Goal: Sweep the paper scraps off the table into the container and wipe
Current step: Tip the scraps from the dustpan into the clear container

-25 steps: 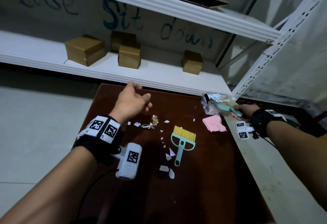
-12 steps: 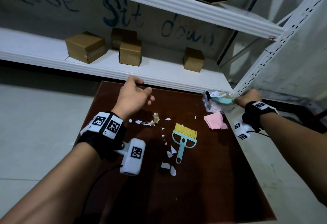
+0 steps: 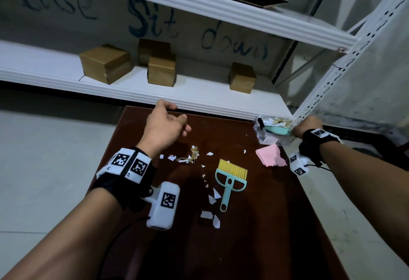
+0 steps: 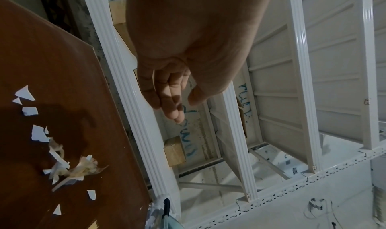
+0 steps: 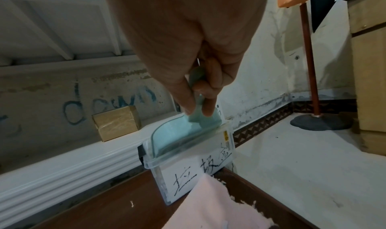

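Note:
My right hand (image 3: 306, 126) (image 5: 200, 103) grips the handle of a teal dustpan (image 5: 179, 130) (image 3: 276, 129), tipped mouth-down into the clear plastic container (image 5: 188, 163) (image 3: 261, 129) at the table's far right corner. Scraps lie inside the container. My left hand (image 3: 168, 124) (image 4: 179, 100) hovers over the far left of the brown table (image 3: 254, 235), fingers relaxed, holding nothing. White and tan paper scraps (image 3: 190, 158) (image 4: 69, 168) lie scattered mid-table. A teal brush with yellow bristles (image 3: 230, 178) lies flat beside them. A pink cloth (image 3: 271, 158) (image 5: 219, 207) lies in front of the container.
A white metal shelf (image 3: 199, 94) runs just behind the table with several cardboard boxes (image 3: 106, 63) on it. A perforated white upright (image 3: 345, 63) stands close to my right hand. A stand with a round base (image 5: 319, 121) is on the floor to the right.
My right hand has raised and turned the dustpan from level above the container to tipped into it. My left hand drifted slightly toward the shelf.

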Demonstrator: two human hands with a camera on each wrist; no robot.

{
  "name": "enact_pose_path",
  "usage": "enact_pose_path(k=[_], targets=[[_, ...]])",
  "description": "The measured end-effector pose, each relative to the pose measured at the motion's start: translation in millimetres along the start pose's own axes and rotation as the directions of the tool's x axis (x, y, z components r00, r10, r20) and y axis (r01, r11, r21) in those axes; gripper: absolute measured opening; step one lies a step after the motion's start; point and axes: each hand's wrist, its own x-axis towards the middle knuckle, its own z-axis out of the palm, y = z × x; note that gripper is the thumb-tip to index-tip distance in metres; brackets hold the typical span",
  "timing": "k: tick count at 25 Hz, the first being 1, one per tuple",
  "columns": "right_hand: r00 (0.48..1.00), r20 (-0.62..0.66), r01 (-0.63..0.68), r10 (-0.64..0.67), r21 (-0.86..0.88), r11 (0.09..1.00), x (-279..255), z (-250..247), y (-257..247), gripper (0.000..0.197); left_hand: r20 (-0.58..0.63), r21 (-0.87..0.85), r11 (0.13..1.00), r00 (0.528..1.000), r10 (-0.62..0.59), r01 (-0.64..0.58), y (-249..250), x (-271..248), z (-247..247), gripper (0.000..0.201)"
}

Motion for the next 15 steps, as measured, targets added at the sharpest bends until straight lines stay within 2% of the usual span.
enact_pose_path(k=[5, 9, 15], targets=[[0.987, -0.158, 0.002, 0.024, 0.163, 0.987, -5, -17, -5, 0.026, 0.017, 0.000, 1.000, 1.000, -0.009, 0.009, 0, -2, 7, 0.026], [0.970, -0.238, 0.025, 0.056, 0.322, 0.946, -11, -32, -6, 0.032, 0.023, -0.005, 1.000, 1.000, -0.006, 0.006, 4, -7, 10, 0.026], [0.961, -0.260, 0.033, 0.093, 0.443, 0.896, -26, -43, -11, 0.040, 0.017, -0.029, 0.999, 1.000, -0.012, 0.012, 5, -7, 7, 0.026]])
